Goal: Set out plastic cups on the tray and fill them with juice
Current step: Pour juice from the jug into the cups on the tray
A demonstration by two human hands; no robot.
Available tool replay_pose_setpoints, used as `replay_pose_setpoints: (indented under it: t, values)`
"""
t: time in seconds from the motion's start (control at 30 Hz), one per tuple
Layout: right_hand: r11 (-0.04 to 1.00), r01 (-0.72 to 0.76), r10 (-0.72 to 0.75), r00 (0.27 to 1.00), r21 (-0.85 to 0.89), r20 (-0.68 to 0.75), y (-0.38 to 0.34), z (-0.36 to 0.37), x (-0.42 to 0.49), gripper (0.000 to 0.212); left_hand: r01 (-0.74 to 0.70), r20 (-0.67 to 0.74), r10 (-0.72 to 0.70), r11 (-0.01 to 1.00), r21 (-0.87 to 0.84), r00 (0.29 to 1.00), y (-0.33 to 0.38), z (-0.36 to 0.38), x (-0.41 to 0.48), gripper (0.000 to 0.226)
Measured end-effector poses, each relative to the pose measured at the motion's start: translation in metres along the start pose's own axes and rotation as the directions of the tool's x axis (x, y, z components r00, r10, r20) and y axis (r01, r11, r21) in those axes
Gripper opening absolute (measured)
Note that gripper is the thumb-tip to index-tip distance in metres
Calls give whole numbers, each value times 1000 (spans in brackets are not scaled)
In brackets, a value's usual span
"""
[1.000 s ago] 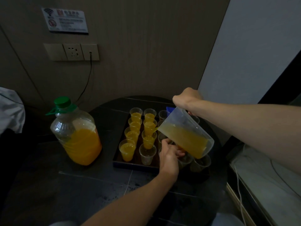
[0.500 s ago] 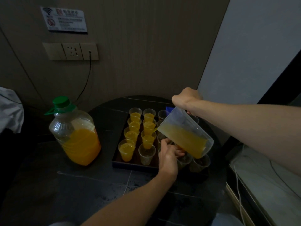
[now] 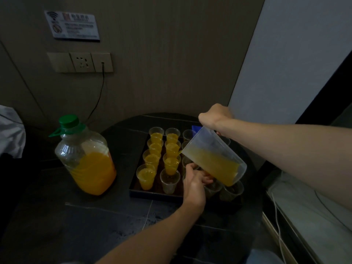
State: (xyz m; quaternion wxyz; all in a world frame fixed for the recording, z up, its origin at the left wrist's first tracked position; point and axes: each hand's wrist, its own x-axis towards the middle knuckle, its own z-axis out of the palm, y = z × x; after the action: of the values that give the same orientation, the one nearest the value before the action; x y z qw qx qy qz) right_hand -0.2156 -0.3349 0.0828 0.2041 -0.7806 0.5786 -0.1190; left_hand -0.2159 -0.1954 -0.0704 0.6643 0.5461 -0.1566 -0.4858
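A dark tray (image 3: 152, 192) on a round black table holds several clear plastic cups. The left two columns are mostly filled with orange juice (image 3: 146, 177); one front cup (image 3: 169, 181) is empty. My right hand (image 3: 215, 116) grips the handle of a clear jug (image 3: 215, 161) of juice, tilted with its spout toward the second column. My left hand (image 3: 194, 182) holds a cup in the third column, under the jug; that cup is mostly hidden. More empty cups (image 3: 231, 191) stand at the tray's right.
A large plastic juice bottle (image 3: 85, 159) with a green cap stands left of the tray. The wall with sockets (image 3: 82, 62) and a hanging cable lies behind. A light surface with cables (image 3: 304, 216) sits low to the right.
Almost nothing has shifted: the jug stays tilted over the cups and my left hand stays on the cup. The view moved very slightly.
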Motion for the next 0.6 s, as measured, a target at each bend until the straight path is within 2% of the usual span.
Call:
replay_pose_setpoints:
  t: [0.2,0.4,0.6]
  values:
    - [996,-34,34,999,79,-4,7,2,-3,20,-33,5,34,999,-12,999,3,-6,-3,40]
    - [985,-40,43,999,170,-16,20,1,-14,19,-78,18,79,997,-25,997,8,-9,-13,55]
    - [980,-36,45,998,196,-40,28,-7,-27,21,-124,36,124,992,-7,992,9,-8,-27,49]
